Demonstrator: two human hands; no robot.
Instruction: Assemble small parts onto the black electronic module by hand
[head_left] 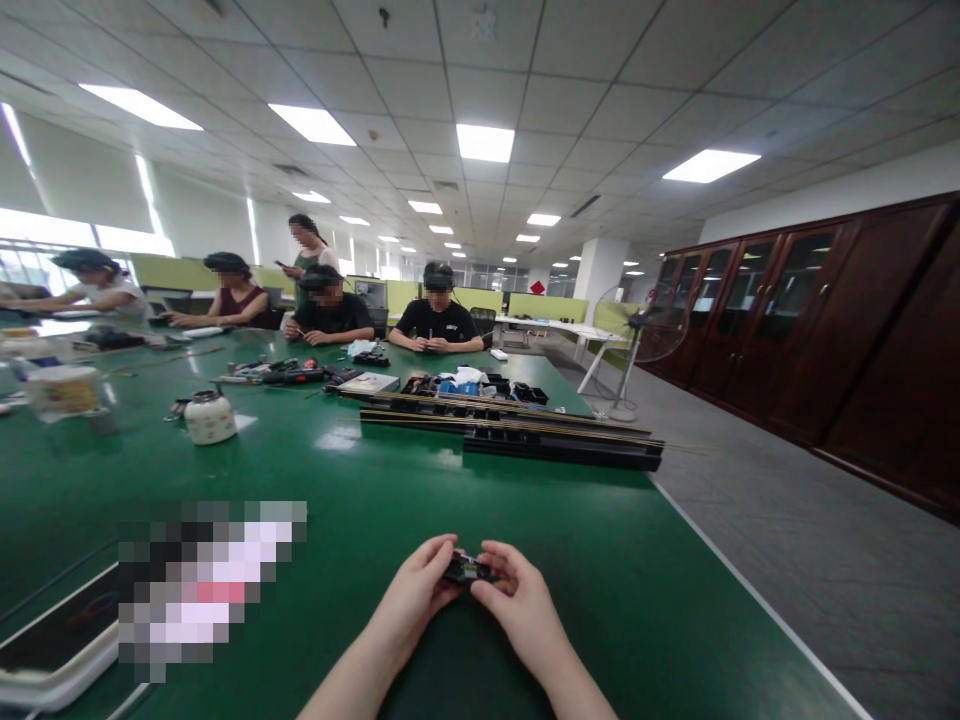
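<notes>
Green worktop (337, 490) fills the lower left and centre of an open office with a tiled ceiling and panel lights.

At the far left, a pale tub (64, 390) stands upright. A flat white-edged device (45, 650) lies at the near-left corner. To the right of the tub, a squat white jar (209, 417) stands upright and alone. Along the far left side and far end of the worktop, several people (330, 312) sit over small items, and one person stands behind them.

At centre, long black rails (525, 435) lie flat across the worktop, well apart from the hands.

At the near edge, the left hand (416, 590) is curled, with thumb and fingertips pinching the left end of a small black part (466, 570). The right hand (517, 595) is curled likewise and grips the right end of the same part. The part sits between the two hands, just above the worktop surface. Whether it touches the surface cannot be told. Its detail is too small to read.

At the right, a floor fan (646, 340) stands on grey flooring. Dark wooden cabinets (825, 320) with glazed doors line the wall.
</notes>
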